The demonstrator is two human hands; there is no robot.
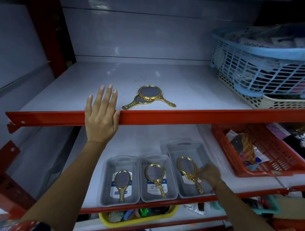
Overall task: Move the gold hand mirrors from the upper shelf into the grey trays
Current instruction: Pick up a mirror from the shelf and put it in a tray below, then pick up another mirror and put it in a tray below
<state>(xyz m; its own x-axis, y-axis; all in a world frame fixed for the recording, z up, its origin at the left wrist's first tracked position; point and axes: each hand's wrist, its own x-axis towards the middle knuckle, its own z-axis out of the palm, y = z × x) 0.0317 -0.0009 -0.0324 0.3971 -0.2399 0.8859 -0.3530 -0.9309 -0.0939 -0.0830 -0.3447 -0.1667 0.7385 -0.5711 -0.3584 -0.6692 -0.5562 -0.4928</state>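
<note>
The right hand (208, 173) pinches the handle of a gold mirror (190, 173) lying in the right grey tray (177, 149) near the lower shelf's front edge. The left hand (101, 115) rests open and flat over the upper shelf's red front edge (200, 116), holding nothing. Two more mirrors (148, 96) lie overlapped just behind that edge, and the left tray (107, 169) and middle tray (143, 161) hold one mirror each.

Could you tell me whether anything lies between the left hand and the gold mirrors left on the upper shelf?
Nothing visible: bare white shelf surface separates the left hand, resting on the red shelf edge, from the two overlapping gold hand mirrors.
</note>
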